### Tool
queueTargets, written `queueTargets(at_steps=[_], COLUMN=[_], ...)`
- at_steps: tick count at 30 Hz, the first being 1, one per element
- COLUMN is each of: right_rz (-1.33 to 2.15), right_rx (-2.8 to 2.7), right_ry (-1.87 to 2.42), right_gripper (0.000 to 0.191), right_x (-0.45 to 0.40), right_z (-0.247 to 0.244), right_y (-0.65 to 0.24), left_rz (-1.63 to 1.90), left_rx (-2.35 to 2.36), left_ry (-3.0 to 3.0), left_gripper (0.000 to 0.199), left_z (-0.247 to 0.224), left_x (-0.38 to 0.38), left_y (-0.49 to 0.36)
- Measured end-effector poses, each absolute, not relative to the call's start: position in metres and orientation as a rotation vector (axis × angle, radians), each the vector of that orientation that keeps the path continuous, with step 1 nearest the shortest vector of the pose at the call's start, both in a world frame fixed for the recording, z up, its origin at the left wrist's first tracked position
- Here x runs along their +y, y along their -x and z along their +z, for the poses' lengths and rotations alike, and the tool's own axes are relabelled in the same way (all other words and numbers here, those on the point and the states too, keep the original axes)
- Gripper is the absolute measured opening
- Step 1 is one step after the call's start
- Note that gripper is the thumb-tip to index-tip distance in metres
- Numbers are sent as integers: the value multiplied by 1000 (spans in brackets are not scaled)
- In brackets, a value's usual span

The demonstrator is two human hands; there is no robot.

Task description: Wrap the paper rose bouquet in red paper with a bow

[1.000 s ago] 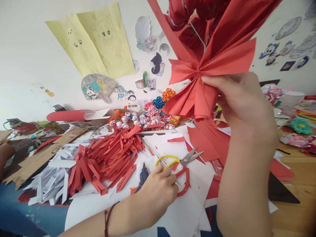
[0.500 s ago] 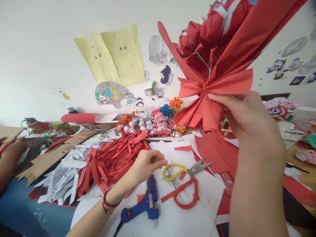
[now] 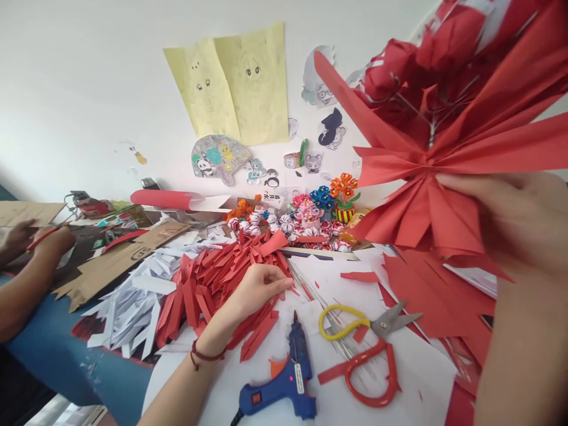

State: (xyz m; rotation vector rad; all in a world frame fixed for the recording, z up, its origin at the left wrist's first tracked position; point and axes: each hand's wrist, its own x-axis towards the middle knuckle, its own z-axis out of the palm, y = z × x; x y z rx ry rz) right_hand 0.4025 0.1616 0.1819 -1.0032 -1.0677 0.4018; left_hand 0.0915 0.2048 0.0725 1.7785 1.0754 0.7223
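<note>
My right hand (image 3: pixel 532 219) grips a red paper bouquet (image 3: pixel 437 213) at its gathered waist, thumb on the pleats. Red-and-white paper flowers (image 3: pixel 390 74) on twisted wire stems fill its top, partly out of view. My left hand (image 3: pixel 261 290) is closed in a pinch above the white sheet, by a pile of red paper strips (image 3: pixel 213 278); a tiny reddish bit shows at its fingertips, too small to name. In front lie a blue glue gun (image 3: pixel 284 384) with a red light and scissors (image 3: pixel 373 349) with yellow and red handles, resting over thin wires (image 3: pixel 306 281).
White paper strips (image 3: pixel 137 296) lie left of the red ones, beside torn cardboard (image 3: pixel 119 260). Another person's hand (image 3: pixel 53 239) holds a red-handled tool at far left. Small paper flowers (image 3: pixel 284 225) and a striped flowerpot (image 3: pixel 345 213) stand by the wall. Red sheets (image 3: pixel 435 296) lie at right.
The view has shifted left, moving most things rightward. The bouquet is closer, lower and further right in my right hand. My left hand stays pinched near the wires. The other person's hands have come into view.
</note>
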Motion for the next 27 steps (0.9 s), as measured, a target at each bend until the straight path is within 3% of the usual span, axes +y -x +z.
queueTargets(at_steps=[8, 27], right_rz=[515, 433], right_rx=[-1090, -977], right_ry=[1033, 1080], right_gripper=[3, 10], right_x=[157, 168], right_z=[187, 184], right_y=[-386, -396], left_rz=[822, 922], left_rx=[931, 923], left_ry=[-1587, -1516], left_gripper=[44, 41], left_z=[68, 62], left_x=[204, 201], left_y=[-90, -93])
